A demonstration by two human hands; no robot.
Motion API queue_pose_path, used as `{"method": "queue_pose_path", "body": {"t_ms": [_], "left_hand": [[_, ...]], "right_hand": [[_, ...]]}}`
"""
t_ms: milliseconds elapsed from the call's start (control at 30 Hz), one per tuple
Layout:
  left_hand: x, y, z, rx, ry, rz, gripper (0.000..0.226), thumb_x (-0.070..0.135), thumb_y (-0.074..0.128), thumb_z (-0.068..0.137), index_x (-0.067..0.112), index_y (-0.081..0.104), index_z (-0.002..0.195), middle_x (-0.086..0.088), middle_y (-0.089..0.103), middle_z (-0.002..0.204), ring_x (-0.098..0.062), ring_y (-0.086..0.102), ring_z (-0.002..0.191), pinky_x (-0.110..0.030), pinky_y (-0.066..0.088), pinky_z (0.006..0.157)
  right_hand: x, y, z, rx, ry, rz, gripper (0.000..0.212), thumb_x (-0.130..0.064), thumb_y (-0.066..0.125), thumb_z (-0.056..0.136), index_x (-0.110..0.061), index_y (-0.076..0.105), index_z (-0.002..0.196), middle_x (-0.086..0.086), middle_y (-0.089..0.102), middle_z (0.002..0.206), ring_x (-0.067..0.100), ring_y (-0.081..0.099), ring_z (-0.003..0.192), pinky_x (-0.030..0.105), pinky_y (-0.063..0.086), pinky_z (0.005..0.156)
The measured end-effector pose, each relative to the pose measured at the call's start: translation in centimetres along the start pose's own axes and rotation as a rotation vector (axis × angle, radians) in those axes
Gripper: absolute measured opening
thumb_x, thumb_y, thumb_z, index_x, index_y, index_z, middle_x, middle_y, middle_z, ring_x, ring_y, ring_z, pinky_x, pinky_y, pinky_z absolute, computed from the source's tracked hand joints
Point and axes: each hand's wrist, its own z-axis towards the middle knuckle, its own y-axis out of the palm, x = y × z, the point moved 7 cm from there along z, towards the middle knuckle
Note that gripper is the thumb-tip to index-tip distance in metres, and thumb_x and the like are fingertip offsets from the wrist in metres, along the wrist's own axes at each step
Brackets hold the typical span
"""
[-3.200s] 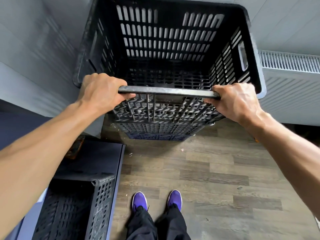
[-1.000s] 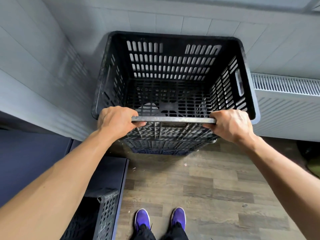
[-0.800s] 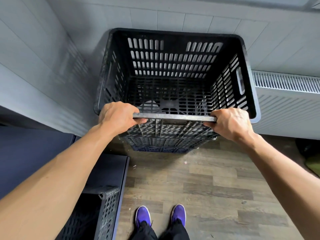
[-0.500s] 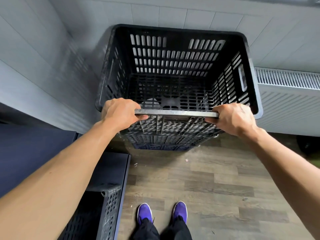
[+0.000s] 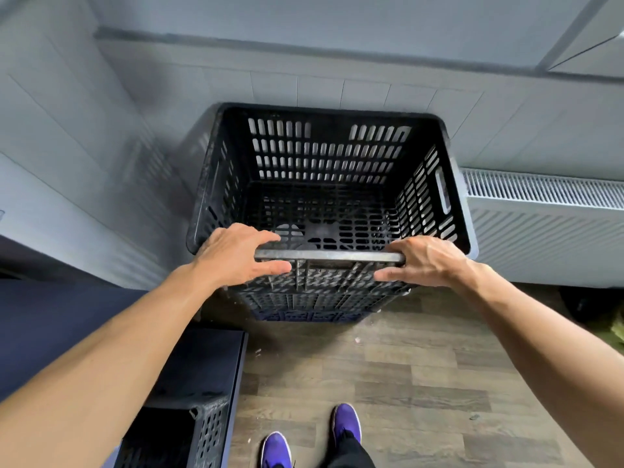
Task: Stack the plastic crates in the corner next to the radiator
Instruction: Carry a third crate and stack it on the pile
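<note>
Head view: a black slotted plastic crate (image 5: 324, 184) is seen at 12 o'clock, set on top of crates stacked in the wall corner.

Its near rim is touched by the left hand (image 5: 236, 256) and the right hand (image 5: 429, 261), both opened with fingers loosely spread over the edge, gripping nothing. A white radiator (image 5: 540, 217) stands just beside the crate at 3 o'clock. Another black crate (image 5: 202, 430) sits at 7 o'clock on the wood-look floor (image 5: 422, 383); purple shoes (image 5: 346, 420) show at 6 o'clock.
</note>
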Motion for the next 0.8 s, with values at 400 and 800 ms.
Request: {"method": "queue_pose_path", "body": {"t_ms": [400, 800], "left_hand": [[-7.6, -5.9, 5.1, 0.375, -0.451, -0.112, 0.072, 0.03, 0.058, 0.095, 0.021, 0.019, 0.154, -0.023, 0.019, 0.156, -0.045, 0.028, 0.139, -0.059, 0.037, 0.105], [-9.6, -4.6, 7.0, 0.4, -0.542, -0.186, 0.087, 0.005, 0.05, 0.096, 0.035, -0.007, 0.155, -0.021, 0.049, 0.13, -0.031, 0.061, 0.08, -0.047, 0.056, 0.063]], "right_hand": [[10.2, -9.0, 8.3, 0.476, 0.08, -0.211, 0.03, -0.036, 0.058, 0.087, -0.026, 0.072, 0.113, 0.009, 0.058, 0.13, 0.033, 0.043, 0.118, 0.049, 0.041, 0.101], [12.8, -7.6, 9.7, 0.506, 0.212, 0.109, 0.056, 0.012, 0.056, 0.076, -0.014, 0.062, 0.126, 0.005, 0.02, 0.162, 0.025, -0.002, 0.152, 0.051, 0.038, 0.111]]}}
